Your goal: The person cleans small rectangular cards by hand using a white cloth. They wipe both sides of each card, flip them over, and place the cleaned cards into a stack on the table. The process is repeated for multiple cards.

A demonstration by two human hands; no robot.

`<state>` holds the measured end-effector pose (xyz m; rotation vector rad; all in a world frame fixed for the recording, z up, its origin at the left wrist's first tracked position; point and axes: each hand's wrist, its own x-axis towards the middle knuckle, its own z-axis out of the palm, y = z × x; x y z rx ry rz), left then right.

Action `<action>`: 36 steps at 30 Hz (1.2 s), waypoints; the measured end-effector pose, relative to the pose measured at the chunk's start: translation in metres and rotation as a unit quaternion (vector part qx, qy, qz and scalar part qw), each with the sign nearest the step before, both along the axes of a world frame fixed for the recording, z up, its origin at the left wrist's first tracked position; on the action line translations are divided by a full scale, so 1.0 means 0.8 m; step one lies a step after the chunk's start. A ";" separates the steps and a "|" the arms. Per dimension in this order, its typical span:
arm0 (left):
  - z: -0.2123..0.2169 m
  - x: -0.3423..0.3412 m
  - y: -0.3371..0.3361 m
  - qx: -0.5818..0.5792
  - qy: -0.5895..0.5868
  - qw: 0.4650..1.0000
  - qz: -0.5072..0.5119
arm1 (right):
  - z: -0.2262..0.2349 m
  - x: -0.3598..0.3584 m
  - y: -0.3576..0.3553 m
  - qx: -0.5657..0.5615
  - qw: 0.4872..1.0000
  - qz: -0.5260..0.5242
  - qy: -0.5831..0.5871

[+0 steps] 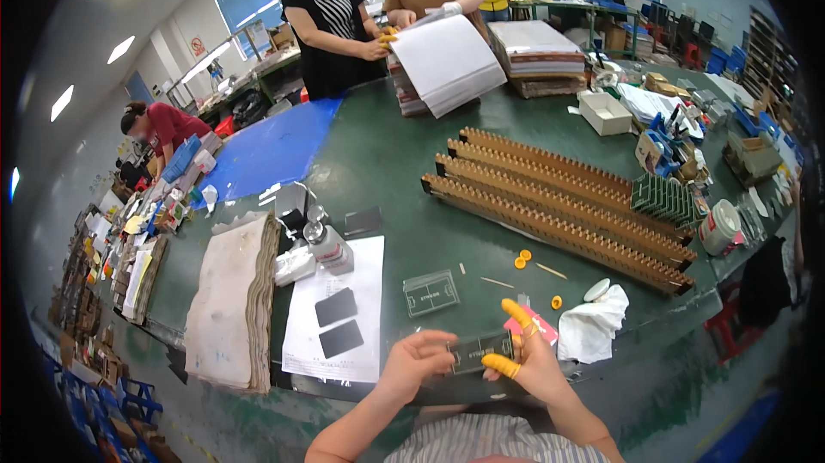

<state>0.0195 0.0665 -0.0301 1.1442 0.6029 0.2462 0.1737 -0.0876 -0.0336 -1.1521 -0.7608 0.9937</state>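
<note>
Between my two hands is a small rectangular panel [479,353], see-through or dark, with pale printed lines. My left hand [414,367] pinches its left end with bare fingers. My right hand [540,358], with yellow finger cots on thumb and forefinger, closes on the right end. Beyond my hands a similar panel [431,293] lies flat on the green table [395,179]. A pink piece [541,331] shows partly behind my right fingers. Loose yellow finger cots [522,259] and thin wooden sticks [551,270] lie farther off. A crumpled white cloth [593,325] rests right of my right hand.
Long slotted wooden racks [559,205] cross the table; several panels [662,198] stand in one. At left are a paper sheet [331,351] with dark cards, a bottle [328,248] and a thick board stack [228,300]. Two people handle large sheets [447,63] opposite.
</note>
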 end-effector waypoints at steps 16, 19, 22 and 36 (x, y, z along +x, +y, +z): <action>0.004 -0.009 0.019 0.307 0.106 0.937 0.127 | -0.025 0.015 -0.024 0.008 0.976 -0.217 -0.008; -0.002 -0.006 0.024 0.573 0.171 0.795 0.106 | -0.026 0.019 -0.027 0.013 0.974 -0.226 0.017; -0.006 0.000 0.017 0.672 0.159 0.713 0.126 | -0.026 0.018 -0.028 0.010 0.975 -0.221 0.023; -0.016 0.027 -0.072 -0.016 -0.043 0.988 0.146 | -0.038 0.019 -0.044 -0.004 0.908 -0.299 -0.292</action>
